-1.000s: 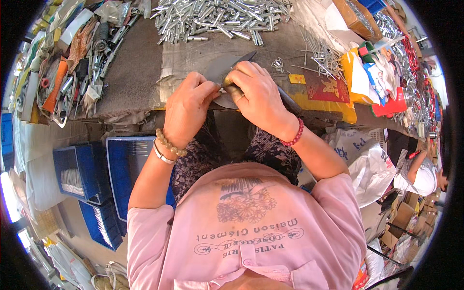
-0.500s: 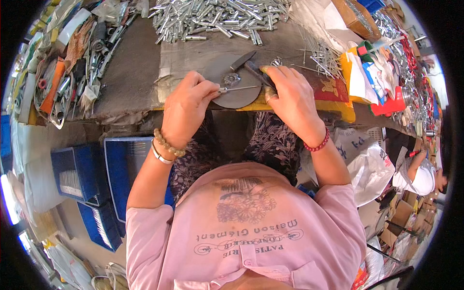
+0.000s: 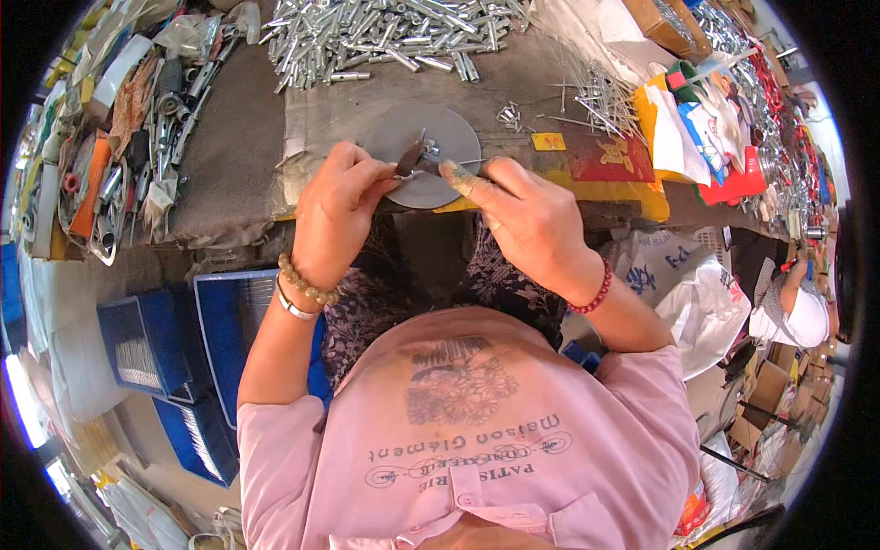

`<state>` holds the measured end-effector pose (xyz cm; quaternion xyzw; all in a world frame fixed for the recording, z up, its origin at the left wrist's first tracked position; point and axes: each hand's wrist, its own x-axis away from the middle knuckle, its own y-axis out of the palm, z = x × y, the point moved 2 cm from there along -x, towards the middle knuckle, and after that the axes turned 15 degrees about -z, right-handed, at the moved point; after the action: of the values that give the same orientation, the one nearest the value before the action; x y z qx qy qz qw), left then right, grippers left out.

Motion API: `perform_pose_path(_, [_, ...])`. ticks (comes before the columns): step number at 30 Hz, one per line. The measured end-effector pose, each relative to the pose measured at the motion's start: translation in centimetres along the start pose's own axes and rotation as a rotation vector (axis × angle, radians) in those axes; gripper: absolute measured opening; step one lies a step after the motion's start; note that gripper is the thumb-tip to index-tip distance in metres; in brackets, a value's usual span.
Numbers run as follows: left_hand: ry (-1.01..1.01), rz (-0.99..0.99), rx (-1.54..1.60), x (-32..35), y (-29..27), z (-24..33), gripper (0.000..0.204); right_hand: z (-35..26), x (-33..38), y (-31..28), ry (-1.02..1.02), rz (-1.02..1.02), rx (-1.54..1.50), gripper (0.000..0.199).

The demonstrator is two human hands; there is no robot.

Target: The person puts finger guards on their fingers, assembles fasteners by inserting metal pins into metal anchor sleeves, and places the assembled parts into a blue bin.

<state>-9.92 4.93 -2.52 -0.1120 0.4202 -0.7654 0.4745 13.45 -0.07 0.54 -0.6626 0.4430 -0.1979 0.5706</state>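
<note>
My left hand (image 3: 344,188) pinches a thin metal rod (image 3: 472,162) at its left end, and the rod lies across a round grey metal disc (image 3: 426,122) at the bench's front edge. My right hand (image 3: 536,215) is closed, its taped, dirty fingers reaching over the disc. It appears to grip a hammer whose dark head (image 3: 409,159) is down beside my left fingertips; the handle is mostly hidden by the hand. A small shiny metal fixture (image 3: 430,148) stands on the disc, partly covered by the hammer.
A heap of silvery metal tubes (image 3: 385,37) lies at the back of the bench. Thin rods (image 3: 605,105) and small metal parts (image 3: 510,115) are at right, near a red packet (image 3: 610,161). Tools (image 3: 170,101) crowd the left. Blue bins (image 3: 147,344) stand below; a co-worker (image 3: 793,312) is at far right.
The hammer head has come down and left toward my left fingertips. My right hand has shifted slightly down and left, and the small parts it was hiding now show.
</note>
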Motion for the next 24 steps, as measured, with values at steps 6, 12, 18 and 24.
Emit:
perform_pose_path(6, [-0.015,0.000,0.053,0.1,0.0,-0.4,0.017,-0.2,-0.2,-1.8,0.044,0.222,-0.129,0.052])
perform_pose_path(12, [-0.032,-0.027,0.039,0.2,0.0,-0.4,0.018,1.8,-1.2,0.9,0.112,0.075,-0.222,0.042])
perform_pose_path(18, [0.001,-0.042,0.090,0.9,0.1,-1.5,0.024,-0.1,-1.9,0.0,-0.032,-0.026,0.096,0.023])
perform_pose_path(24, [0.005,0.031,0.097,1.2,0.1,-0.5,0.027,-2.1,0.2,2.1,0.169,-0.171,-0.180,0.022])
